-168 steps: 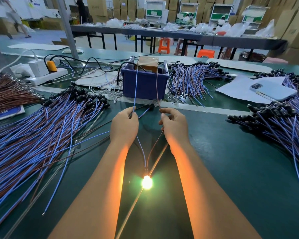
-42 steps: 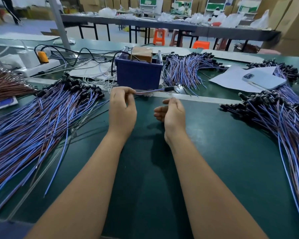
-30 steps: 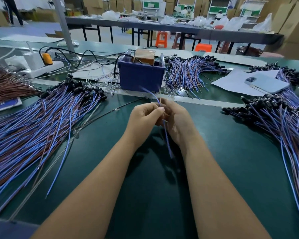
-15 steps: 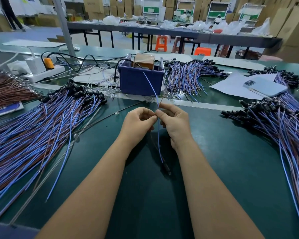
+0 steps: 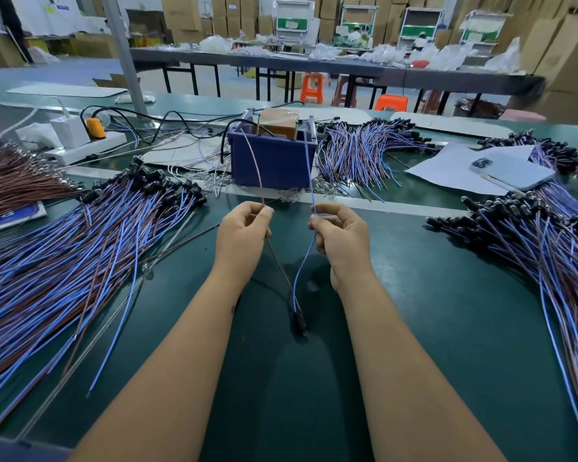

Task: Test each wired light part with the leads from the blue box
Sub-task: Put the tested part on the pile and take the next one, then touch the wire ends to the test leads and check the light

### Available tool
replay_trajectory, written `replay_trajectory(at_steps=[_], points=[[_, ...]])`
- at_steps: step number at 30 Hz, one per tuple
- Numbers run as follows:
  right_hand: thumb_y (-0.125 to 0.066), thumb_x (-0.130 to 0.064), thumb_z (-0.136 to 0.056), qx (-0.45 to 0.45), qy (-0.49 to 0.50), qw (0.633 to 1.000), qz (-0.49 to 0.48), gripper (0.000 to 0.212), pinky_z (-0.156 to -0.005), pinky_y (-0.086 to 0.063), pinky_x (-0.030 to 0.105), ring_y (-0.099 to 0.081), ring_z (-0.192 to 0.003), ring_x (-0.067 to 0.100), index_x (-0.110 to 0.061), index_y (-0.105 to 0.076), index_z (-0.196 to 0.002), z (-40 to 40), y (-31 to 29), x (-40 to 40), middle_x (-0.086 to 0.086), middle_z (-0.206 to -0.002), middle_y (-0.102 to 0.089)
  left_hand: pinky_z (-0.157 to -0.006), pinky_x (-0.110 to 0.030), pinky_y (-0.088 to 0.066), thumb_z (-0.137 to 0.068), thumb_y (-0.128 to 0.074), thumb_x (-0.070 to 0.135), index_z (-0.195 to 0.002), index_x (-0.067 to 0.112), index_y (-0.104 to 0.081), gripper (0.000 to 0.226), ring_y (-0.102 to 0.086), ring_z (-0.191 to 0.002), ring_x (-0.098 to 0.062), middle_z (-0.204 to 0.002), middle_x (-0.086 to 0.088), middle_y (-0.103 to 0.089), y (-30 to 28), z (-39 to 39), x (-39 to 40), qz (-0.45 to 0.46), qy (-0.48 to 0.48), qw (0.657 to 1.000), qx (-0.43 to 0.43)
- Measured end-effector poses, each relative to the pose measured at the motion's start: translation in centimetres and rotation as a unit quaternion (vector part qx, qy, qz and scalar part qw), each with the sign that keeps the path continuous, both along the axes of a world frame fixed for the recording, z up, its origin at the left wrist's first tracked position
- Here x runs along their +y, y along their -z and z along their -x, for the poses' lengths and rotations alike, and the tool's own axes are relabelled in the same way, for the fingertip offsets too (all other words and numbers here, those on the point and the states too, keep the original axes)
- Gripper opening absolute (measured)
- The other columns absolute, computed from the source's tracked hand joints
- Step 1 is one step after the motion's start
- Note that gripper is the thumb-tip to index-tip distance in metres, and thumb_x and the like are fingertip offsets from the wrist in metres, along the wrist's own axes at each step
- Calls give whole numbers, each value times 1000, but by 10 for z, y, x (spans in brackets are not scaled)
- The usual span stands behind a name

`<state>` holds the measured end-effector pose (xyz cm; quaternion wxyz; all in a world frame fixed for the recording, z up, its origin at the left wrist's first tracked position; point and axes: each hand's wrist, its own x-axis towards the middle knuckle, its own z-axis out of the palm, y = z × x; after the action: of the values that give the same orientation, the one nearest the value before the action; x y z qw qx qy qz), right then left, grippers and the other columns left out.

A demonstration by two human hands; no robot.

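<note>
A blue box (image 5: 274, 163) with a brown block inside stands at the middle back of the green table. Two thin leads run from it toward me: a brown lead (image 5: 253, 161) and a blue lead (image 5: 308, 168). My left hand (image 5: 242, 236) pinches the brown wire of a light part together with the brown lead. My right hand (image 5: 339, 238) pinches the part's blue wire with the blue lead. The two wires hang down and meet at the part's black head (image 5: 300, 323), which lies unlit on the table between my forearms.
A big heap of blue and brown wired parts (image 5: 67, 255) covers the left of the table, another heap (image 5: 548, 255) lies at the right, a third (image 5: 357, 155) behind the box. A phone (image 5: 511, 170) rests on paper at right. A white power strip (image 5: 84, 146) sits back left.
My hands were close together over the part's wires half a second ago. Now they have moved apart, each pinching one wire up against a lead. The head stays dark.
</note>
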<state>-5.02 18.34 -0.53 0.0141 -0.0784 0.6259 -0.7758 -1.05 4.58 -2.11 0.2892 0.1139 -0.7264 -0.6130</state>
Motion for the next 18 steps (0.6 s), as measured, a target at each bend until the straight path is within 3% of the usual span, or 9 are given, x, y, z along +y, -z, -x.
replay_trajectory(at_steps=[3,6,12,18], points=[[-59,3,-88,-9,20,1000,8,24,-42,-34,14,-38,-40,4,-19,-63,-82,1,0,1,4,-67,-58,-59,-32,-40,-95,-55,23,-86,32,-65,16,-47,-57,-14,-56,9,-54,2,2,-3,20,-26,999,-14],[-59,3,-88,-11,21,1000,1,24,-43,-34,14,-37,-40,4,-20,-63,-81,1,0,0,3,-65,-58,-51,-23,-39,-95,-55,21,-88,34,-65,18,-44,-50,-8,-54,11,-51,3,2,-3,32,-32,999,-20],[-61,0,-89,-1,13,999,-44,21,-46,-37,15,-41,-43,3,-20,-67,-83,0,1,-2,0,-65,-58,-47,-14,-35,-94,-57,20,-101,27,-69,15,-40,-48,-4,-52,13,-44,6,3,-2,65,-44,997,-15],[-62,-1,-88,5,9,998,-64,24,-47,-38,11,-46,-44,-3,-23,-69,-82,2,4,-4,-5,-62,-60,-52,-20,-35,-93,-57,23,-107,24,-71,20,-38,-47,-2,-48,15,-42,7,2,-1,91,-47,995,-12]])
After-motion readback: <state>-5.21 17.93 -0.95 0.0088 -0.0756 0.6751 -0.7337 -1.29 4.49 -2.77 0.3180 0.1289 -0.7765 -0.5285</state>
